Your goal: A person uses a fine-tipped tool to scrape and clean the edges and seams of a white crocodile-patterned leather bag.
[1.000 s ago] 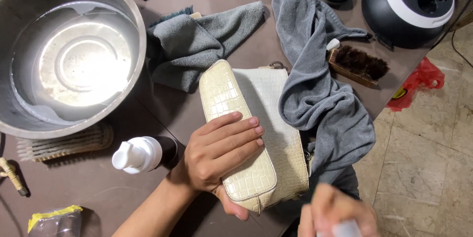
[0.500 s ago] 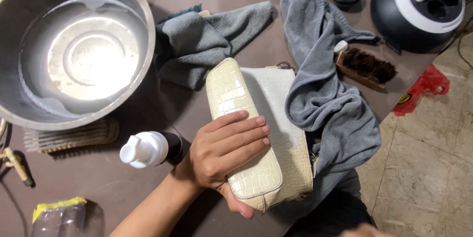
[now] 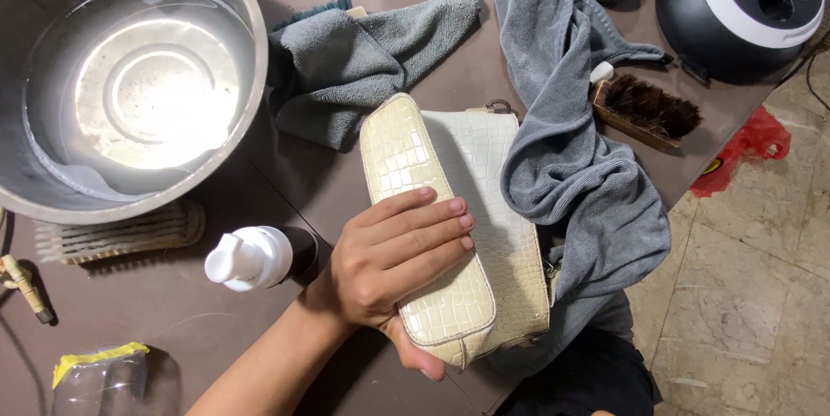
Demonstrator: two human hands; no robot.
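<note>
My left hand (image 3: 393, 265) grips a cream, crocodile-textured handbag (image 3: 450, 200) lying on its side on the brown table (image 3: 173, 312); fingers lie across its top edge and the thumb is under its near corner. A grey towel (image 3: 571, 165) is draped over the bag's right side and hangs off the table edge. My right hand is out of view. A dark bottle with a white pump top (image 3: 251, 256) stands just left of my wrist.
A large steel basin (image 3: 130, 79) holding water fills the upper left. A second grey cloth (image 3: 354, 61) lies behind the bag. A wooden brush (image 3: 644, 109), a black-and-white round appliance (image 3: 739, 5), a flat bristle brush (image 3: 121, 233) and a clear plastic item (image 3: 95, 377) surround it. Tiled floor lies right.
My right hand, at the bottom edge a second ago, has dropped out of view. My left hand keeps the same grip on the bag.
</note>
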